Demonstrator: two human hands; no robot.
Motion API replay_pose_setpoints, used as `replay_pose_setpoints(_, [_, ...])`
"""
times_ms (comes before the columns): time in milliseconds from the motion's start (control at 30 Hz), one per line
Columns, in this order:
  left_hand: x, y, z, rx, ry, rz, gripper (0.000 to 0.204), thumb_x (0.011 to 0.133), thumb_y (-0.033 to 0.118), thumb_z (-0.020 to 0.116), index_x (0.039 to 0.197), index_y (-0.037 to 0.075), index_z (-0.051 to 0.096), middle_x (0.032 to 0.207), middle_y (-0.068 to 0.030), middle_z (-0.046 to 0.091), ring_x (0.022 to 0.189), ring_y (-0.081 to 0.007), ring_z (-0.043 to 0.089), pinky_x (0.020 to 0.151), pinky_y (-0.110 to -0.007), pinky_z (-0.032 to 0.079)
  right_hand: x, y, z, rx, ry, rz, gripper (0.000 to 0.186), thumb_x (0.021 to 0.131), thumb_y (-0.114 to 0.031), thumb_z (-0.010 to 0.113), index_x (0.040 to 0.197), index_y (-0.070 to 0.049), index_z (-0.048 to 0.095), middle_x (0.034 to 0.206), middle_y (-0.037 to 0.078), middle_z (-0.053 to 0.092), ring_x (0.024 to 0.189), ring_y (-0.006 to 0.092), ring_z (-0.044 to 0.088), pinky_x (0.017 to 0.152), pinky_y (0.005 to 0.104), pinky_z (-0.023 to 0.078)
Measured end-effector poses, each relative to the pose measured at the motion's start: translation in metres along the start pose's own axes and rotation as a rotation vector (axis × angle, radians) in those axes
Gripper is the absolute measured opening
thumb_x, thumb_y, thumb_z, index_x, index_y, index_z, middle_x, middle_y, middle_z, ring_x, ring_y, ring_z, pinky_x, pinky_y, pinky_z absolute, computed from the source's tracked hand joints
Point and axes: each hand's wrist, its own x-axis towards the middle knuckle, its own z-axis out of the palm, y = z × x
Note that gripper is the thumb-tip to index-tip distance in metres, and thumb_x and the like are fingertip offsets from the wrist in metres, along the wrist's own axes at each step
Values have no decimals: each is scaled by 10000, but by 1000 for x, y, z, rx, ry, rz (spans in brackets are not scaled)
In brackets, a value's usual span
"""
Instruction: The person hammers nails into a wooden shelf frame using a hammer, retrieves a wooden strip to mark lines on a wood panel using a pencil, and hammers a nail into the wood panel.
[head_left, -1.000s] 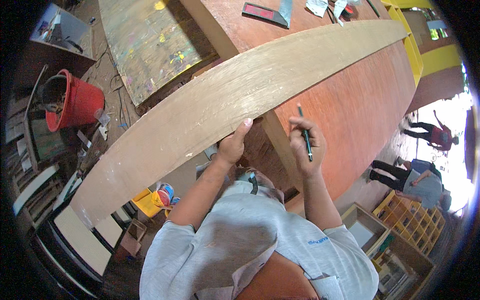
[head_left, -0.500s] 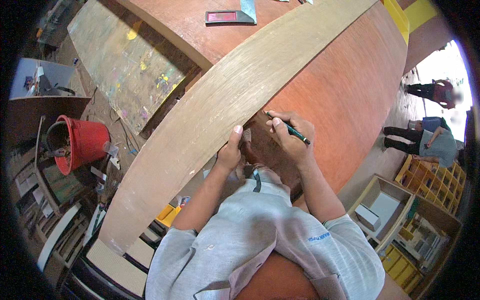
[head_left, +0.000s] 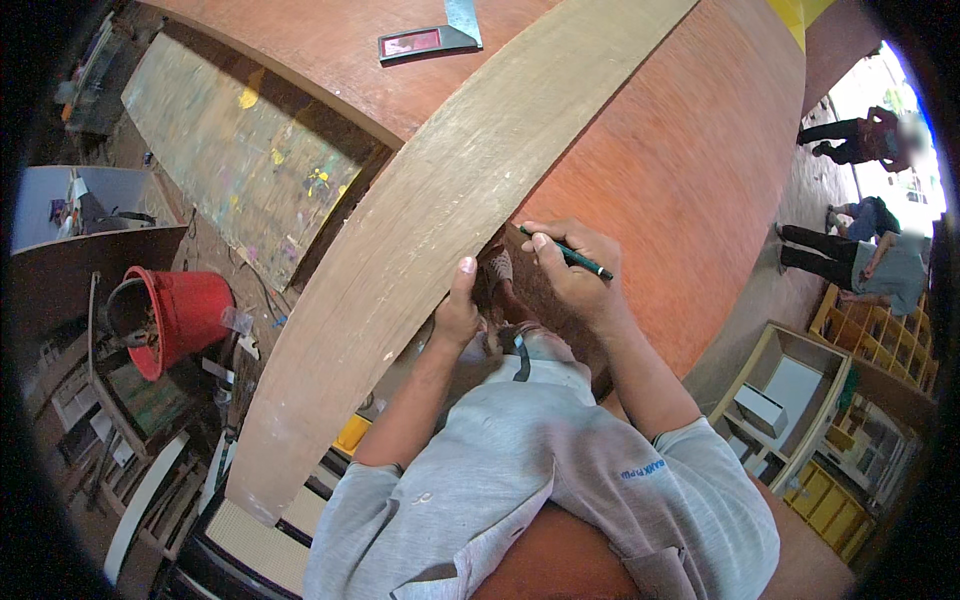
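Note:
A long pale plywood strip (head_left: pixel 440 190) with a curved far edge lies slantwise across a reddish-orange panel (head_left: pixel 660 190). My left hand (head_left: pixel 459 308) grips the strip's near edge, thumb along it and the other fingers mostly hidden beneath. In my right hand (head_left: pixel 577 267) is a dark green pencil (head_left: pixel 572 254), pinched between thumb and fingers. Its tip points left, close to the strip's straight edge, by the panel's near corner. Whether the tip touches the surface I cannot tell.
Beyond the strip, a try square (head_left: pixel 428 43) lies on another reddish panel. To the left are a paint-spattered board (head_left: pixel 235 150) and a red bucket (head_left: pixel 190 318). Two people (head_left: pixel 868 140) stand far right, near an open-topped wooden cabinet (head_left: pixel 775 400). A ribbed cream surface (head_left: pixel 250 548) sits under the strip's lower end.
The whole view has shifted slightly. My right hand has moved a little left with the pencil, whose tip stays near the strip's edge. My left hand keeps its grip.

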Motion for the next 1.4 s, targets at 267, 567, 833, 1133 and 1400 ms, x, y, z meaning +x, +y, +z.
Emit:
replay_pose_setpoints(267, [-7,26,22,67,32,59,573,1129,375,471,1512,-47,533,1536,-165,560,1419,-268,523,1242,-404,354,-1,3,-3,18,26,-6,171,951,-122,726,1057,-28,820,898,146,800,769,198,771,700,334,600])
replay_pose_setpoints(567, [0,-5,-10,59,116,-70,686,1099,527,451,1458,-39,594,1453,-165,637,1350,-288,591,1208,-428,399,-5,4,-9,188,14,130,251,1048,-139,648,1186,34,765,925,98,795,806,112,716,742,264,579])
replay_pose_setpoints(833, [1,-7,-17,26,8,-16,656,1161,455,369,1525,-73,507,1586,-170,512,1472,-266,454,1278,-398,264,-1,12,0,292,144,116,270,1070,-151,629,1256,11,738,1035,110,785,877,112,725,792,262,594])
replay_pose_setpoints(1133, [-1,-2,-8,-27,36,-77,667,1137,484,411,1497,-63,537,1543,-167,552,1429,-263,497,1257,-407,303,3,17,9,301,217,85,197,1017,-136,684,1151,-27,778,901,113,779,803,169,757,724,310,581])
replay_pose_setpoints(1400, [-2,14,5,-105,86,-83,635,1112,485,449,1442,-37,595,1448,-147,632,1330,-270,590,1206,-407,387,-3,13,-5,256,133,89,250,1069,-138,629,1237,17,728,1008,114,780,868,126,734,764,267,604])
